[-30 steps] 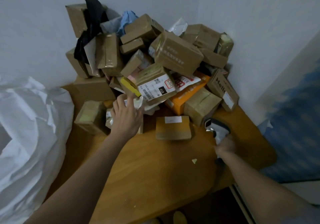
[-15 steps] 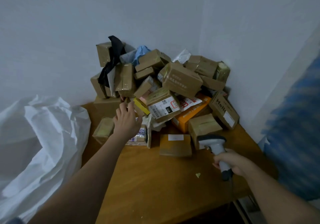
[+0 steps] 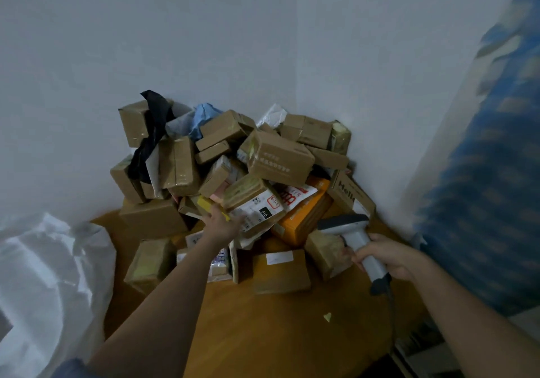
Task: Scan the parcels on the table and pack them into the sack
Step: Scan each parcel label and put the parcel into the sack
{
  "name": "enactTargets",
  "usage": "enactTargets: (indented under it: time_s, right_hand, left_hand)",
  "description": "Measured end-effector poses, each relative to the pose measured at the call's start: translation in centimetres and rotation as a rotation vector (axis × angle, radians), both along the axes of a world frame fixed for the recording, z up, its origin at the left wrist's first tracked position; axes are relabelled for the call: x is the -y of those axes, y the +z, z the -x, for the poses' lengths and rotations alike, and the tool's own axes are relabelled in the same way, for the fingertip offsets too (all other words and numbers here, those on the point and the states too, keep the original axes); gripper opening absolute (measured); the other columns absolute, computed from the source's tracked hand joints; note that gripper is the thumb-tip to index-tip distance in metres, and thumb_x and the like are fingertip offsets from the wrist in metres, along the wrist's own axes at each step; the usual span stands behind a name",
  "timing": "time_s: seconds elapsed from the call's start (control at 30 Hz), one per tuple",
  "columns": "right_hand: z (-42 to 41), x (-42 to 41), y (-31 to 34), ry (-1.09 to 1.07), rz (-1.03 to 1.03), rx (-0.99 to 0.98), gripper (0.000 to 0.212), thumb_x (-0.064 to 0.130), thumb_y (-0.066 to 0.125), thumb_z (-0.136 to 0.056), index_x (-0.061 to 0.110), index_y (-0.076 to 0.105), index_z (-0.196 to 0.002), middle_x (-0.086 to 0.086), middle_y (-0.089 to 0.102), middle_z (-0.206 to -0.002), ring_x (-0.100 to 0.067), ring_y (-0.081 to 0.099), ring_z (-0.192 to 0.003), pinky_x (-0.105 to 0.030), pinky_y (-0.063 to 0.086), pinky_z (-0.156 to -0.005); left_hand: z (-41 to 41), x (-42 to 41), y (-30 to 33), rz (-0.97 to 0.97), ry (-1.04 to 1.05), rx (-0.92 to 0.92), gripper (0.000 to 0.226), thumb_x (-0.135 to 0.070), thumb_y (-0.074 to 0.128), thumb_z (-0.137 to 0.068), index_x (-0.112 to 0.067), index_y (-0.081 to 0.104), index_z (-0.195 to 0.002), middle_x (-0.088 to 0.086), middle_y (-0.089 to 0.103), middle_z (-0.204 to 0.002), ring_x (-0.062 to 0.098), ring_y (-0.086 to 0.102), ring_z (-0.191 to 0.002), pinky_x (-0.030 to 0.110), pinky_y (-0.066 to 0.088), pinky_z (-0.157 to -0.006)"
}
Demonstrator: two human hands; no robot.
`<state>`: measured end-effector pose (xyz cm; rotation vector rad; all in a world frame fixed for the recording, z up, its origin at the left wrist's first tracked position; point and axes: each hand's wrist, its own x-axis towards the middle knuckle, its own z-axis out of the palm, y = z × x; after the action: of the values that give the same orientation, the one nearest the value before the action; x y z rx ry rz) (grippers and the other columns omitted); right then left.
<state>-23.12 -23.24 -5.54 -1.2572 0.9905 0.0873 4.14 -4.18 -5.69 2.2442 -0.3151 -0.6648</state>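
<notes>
L hand (image 3: 221,225) fingers spread on white-labelled brown parcel (image 3: 257,209); R hand (image 3: 388,256) grips scanner (image 3: 355,238).

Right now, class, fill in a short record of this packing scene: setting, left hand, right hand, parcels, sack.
setting: wooden table in a room corner
left hand: left hand reaches into the pile, fingers at a parcel with a white label; grip unclear
right hand: right hand grips a grey scanner
parcels: heap of brown boxes against the walls
sack: white sack at the left of the table
</notes>
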Motion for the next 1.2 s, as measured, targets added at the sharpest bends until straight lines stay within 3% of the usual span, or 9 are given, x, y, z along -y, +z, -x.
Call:
enactTargets:
  time_s: [0.1,0.23,0.3,0.43,0.6,0.83,0.97,1.03,1.2]
  right_hand:
    - [-1.9,0.2,0.3,-0.044,0.015,0.051,0.045,-0.015,0.061,-0.079,0.013,0.060,-0.114,-0.011,0.072,-0.106,-0.026,0.064,-0.100,-0.034,0.052,-0.069]
    - [-5.6,-0.8,0.1,-0.100,0.138,0.083,0.052,-0.004,0.067,-0.076,0.027,0.057,-0.117,-0.002,0.070,-0.110,-0.024,0.061,-0.105,-0.046,0.051,-0.089]
    - [-7.6,-1.6,0.1,-0.103,0.216,0.099,0.056,0.001,0.069,-0.076,0.029,0.056,-0.122,-0.004,0.067,-0.112,-0.025,0.060,-0.104,-0.046,0.051,-0.091]
    - [-11.5,-3.5,0.0,-0.089,0.307,0.102,0.054,0.005,0.069,-0.081,0.028,0.050,-0.126,-0.005,0.062,-0.104,-0.022,0.061,-0.094,-0.039,0.053,-0.077]
    - [-14.4,-5.8,-0.3,-0.083,0.295,0.160,0.053,0.001,0.065,-0.085,0.024,0.049,-0.130,0.001,0.061,-0.105,-0.015,0.059,-0.094,-0.027,0.047,-0.071]
    - [-16.2,-7.9,0.5,-0.057,0.375,0.175,0.057,0.001,0.065,-0.085,0.029,0.046,-0.131,0.006,0.059,-0.108,-0.012,0.057,-0.098,-0.029,0.047,-0.077]
    - [-16.5,-9.2,1.2,-0.082,0.417,0.212,0.054,0.002,0.066,-0.086,0.033,0.045,-0.126,0.014,0.058,-0.104,-0.003,0.055,-0.094,-0.021,0.044,-0.067]
    - [-16.5,-10.1,1.4,-0.098,0.418,0.232,0.052,0.004,0.067,-0.087,0.035,0.045,-0.122,0.016,0.058,-0.103,-0.002,0.055,-0.093,-0.021,0.046,-0.068]
    - [-16.5,-11.9,1.6,-0.120,0.415,0.294,0.047,0.011,0.070,-0.087,0.032,0.048,-0.123,0.015,0.059,-0.108,-0.005,0.056,-0.101,-0.024,0.049,-0.078]
  left_hand:
    - [-1.0,1.1,-0.8,0.263,0.176,-0.289,0.071,-0.048,0.057,-0.093,-0.013,0.027,-0.147,0.010,0.040,-0.145,0.039,0.040,-0.134,0.051,0.040,-0.106]
    - [-2.5,1.9,-1.6,0.352,0.256,-0.538,0.043,-0.049,0.053,-0.095,-0.013,0.047,-0.119,0.010,0.052,-0.127,0.037,0.046,-0.127,0.049,0.039,-0.108]
    - [-3.0,2.1,-1.9,0.354,0.256,-0.543,0.037,-0.047,0.054,-0.095,-0.013,0.051,-0.109,0.009,0.057,-0.120,0.034,0.050,-0.119,0.048,0.040,-0.105]
    - [-4.0,1.8,-2.5,0.352,0.228,-0.552,0.044,-0.043,0.058,-0.094,-0.010,0.054,-0.123,0.012,0.060,-0.124,0.032,0.052,-0.116,0.044,0.042,-0.101]
    - [-4.8,0.5,-2.1,0.383,0.161,-0.584,0.035,-0.042,0.052,-0.096,-0.014,0.058,-0.117,0.007,0.062,-0.116,0.025,0.054,-0.107,0.038,0.041,-0.094]
    - [-5.2,-2.4,-1.2,0.382,0.025,-0.535,0.050,-0.045,0.061,-0.091,-0.021,0.055,-0.134,0.001,0.053,-0.139,0.025,0.045,-0.127,0.044,0.030,-0.111]
    - [-5.1,-4.7,0.2,0.502,-0.049,-0.506,0.056,-0.037,0.065,-0.090,-0.036,0.045,-0.143,-0.006,0.041,-0.146,0.021,0.033,-0.136,0.045,0.019,-0.117]
    - [-5.0,-5.6,1.1,0.563,-0.076,-0.518,0.061,-0.032,0.070,-0.085,-0.040,0.047,-0.141,-0.008,0.044,-0.141,0.015,0.042,-0.126,0.037,0.025,-0.110]
    - [-5.0,-7.3,1.6,0.576,-0.104,-0.470,0.062,-0.021,0.075,-0.082,-0.044,0.050,-0.134,-0.003,0.074,-0.107,0.021,0.069,-0.101,0.046,0.050,-0.096]
